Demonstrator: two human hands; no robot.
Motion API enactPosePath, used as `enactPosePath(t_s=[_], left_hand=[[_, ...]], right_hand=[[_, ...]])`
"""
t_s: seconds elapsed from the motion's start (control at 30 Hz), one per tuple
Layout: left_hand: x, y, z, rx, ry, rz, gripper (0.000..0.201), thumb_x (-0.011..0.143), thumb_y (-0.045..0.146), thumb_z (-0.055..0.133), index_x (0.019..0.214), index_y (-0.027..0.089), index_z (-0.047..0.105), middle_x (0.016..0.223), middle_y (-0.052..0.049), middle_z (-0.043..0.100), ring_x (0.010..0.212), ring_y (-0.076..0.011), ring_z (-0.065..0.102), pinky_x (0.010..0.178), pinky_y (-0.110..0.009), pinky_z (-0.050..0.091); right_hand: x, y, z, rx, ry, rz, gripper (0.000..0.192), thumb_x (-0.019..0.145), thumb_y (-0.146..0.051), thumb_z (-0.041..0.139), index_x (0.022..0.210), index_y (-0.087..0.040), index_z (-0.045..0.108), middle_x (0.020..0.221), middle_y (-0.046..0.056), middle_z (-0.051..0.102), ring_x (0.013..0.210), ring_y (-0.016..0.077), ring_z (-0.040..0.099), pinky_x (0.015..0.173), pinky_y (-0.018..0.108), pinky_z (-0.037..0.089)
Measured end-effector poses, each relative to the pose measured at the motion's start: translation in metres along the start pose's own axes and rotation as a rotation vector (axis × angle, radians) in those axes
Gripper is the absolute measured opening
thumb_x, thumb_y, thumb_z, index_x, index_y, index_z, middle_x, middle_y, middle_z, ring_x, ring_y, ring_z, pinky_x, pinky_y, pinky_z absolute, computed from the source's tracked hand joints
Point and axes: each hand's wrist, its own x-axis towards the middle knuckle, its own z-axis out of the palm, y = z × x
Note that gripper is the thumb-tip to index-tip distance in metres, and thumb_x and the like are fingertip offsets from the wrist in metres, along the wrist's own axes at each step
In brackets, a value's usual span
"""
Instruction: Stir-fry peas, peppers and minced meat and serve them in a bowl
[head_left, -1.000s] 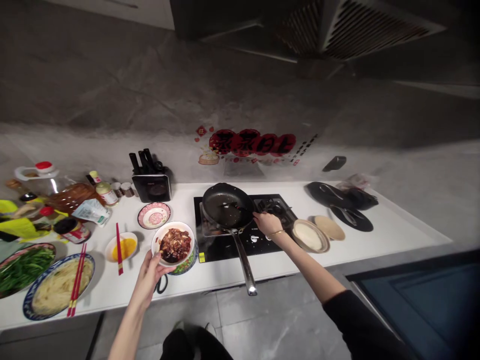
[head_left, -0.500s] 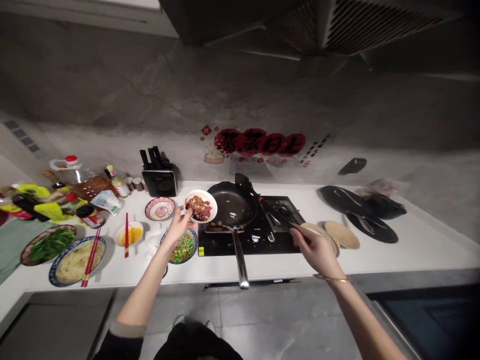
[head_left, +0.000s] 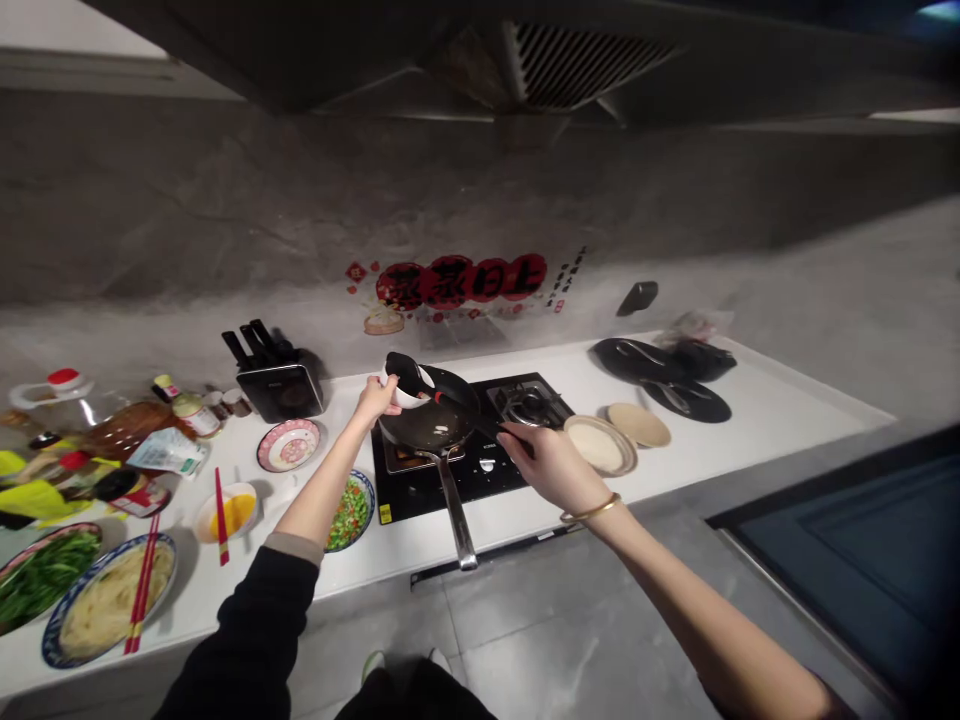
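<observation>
Bowl [head_left: 412,401], white: above the far-left part of the pan [head_left: 409,432], tilted; contents hidden behind the spatula [head_left: 407,374], exact facing of the mouth hard to make out.
Spatula, black, red band: long axis slanting from near right to far left, blade at the bowl's mouth; whether blade and bowl touch cannot be told.
Left hand [head_left: 379,396]: fingers closed on the bowl's left side, some hidden behind it.
Right hand [head_left: 553,466]: curled shut around the spatula's handle, fingertips mostly out of sight; forearm cut off at the near edge.
Pan: on the stove [head_left: 480,478], left burner, far rim partly covered; handle pointing near and slightly right.
Counter [head_left: 697,455]: greens [head_left: 46,575] at far left of view, plate cut off.
</observation>
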Motion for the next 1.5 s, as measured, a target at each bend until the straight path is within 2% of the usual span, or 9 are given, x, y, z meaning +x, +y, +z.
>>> enactPosePath(t_s=[0.23,0.43,0.63,0.73,0.87,1.0,1.13,1.3,1.5], left_hand=[[0.012,0.007,0.002,0.117,0.061,-0.023,0.073,0.073,0.039,0.061,0.128,0.003,0.027,0.103,-0.026,0.06,0.044,-0.0168,0.062,0.04,-0.022,0.044],[0.021,0.009,-0.001,0.215,0.091,-0.025,0.076,0.07,0.041,0.064,0.127,0.003,0.029,0.104,-0.028,0.06,0.044,-0.0178,0.062,0.037,-0.021,0.041],[0.024,0.01,-0.011,0.302,0.086,-0.036,0.07,0.074,0.039,0.061,0.124,0.002,0.029,0.106,-0.03,0.058,0.047,-0.0167,0.063,0.041,-0.02,0.042],[0.022,0.012,-0.018,0.296,0.077,-0.018,0.064,0.08,0.036,0.055,0.124,0.0,0.026,0.111,-0.029,0.054,0.052,-0.0147,0.064,0.046,-0.018,0.043],[0.015,0.017,-0.028,0.253,0.071,-0.009,0.068,0.079,0.039,0.056,0.128,0.008,0.021,0.115,-0.028,0.051,0.052,-0.0165,0.064,0.045,-0.023,0.047],[0.005,0.026,-0.038,0.211,0.066,-0.007,0.068,0.079,0.044,0.053,0.127,0.011,0.018,0.105,-0.023,0.055,0.051,-0.017,0.063,0.044,-0.026,0.05],[-0.004,0.03,-0.045,0.182,0.073,0.026,0.064,0.079,0.042,0.054,0.125,0.016,0.017,0.096,-0.015,0.056,0.05,-0.0143,0.062,0.046,-0.028,0.052],[-0.006,0.024,-0.045,0.112,0.047,0.112,0.056,0.08,0.037,0.055,0.12,0.02,0.019,0.093,-0.009,0.054,0.048,-0.0095,0.059,0.052,-0.03,0.054],[-0.001,0.017,-0.038,0.132,0.011,0.175,0.057,0.079,0.037,0.057,0.118,0.02,0.02,0.084,-0.004,0.055,0.047,-0.0096,0.059,0.056,-0.032,0.054]], right_hand=[[0.004,-0.021,0.031,-0.413,-0.102,0.068,0.038,0.092,-0.028,0.029,0.117,-0.011,0.053,0.078,0.013,0.068,0.069,0.0225,0.066,0.056,0.026,0.043],[0.007,-0.015,0.057,-0.472,-0.085,0.052,0.043,0.093,-0.027,0.025,0.124,-0.007,0.046,0.079,0.014,0.066,0.069,0.0226,0.066,0.051,0.026,0.044],[0.012,-0.003,0.06,-0.477,-0.035,0.097,0.043,0.093,-0.028,0.026,0.122,-0.007,0.049,0.078,0.014,0.067,0.066,0.0227,0.066,0.05,0.025,0.043],[0.014,0.007,0.06,-0.484,0.001,0.12,0.04,0.093,-0.028,0.028,0.12,-0.007,0.051,0.078,0.014,0.068,0.066,0.0233,0.067,0.05,0.026,0.044],[0.015,0.018,0.058,-0.478,0.024,0.164,0.036,0.092,-0.027,0.032,0.114,-0.008,0.054,0.074,0.013,0.069,0.064,0.0235,0.067,0.048,0.026,0.043],[0.013,0.027,0.051,-0.433,0.068,0.167,0.034,0.09,-0.024,0.036,0.11,-0.007,0.057,0.072,0.013,0.069,0.063,0.0224,0.067,0.05,0.025,0.043],[0.006,0.032,0.038,-0.312,0.205,0.112,0.036,0.089,-0.026,0.036,0.108,-0.006,0.059,0.071,0.013,0.07,0.062,0.0226,0.066,0.052,0.026,0.044],[-0.011,0.021,0.027,-0.09,0.338,-0.033,0.041,0.09,-0.034,0.032,0.106,-0.008,0.06,0.068,0.009,0.07,0.056,0.0184,0.065,0.051,0.024,0.044],[-0.012,-0.009,0.045,-0.129,0.197,-0.071,0.036,0.091,-0.028,0.034,0.111,-0.01,0.058,0.073,0.008,0.069,0.061,0.0165,0.065,0.053,0.022,0.045]])
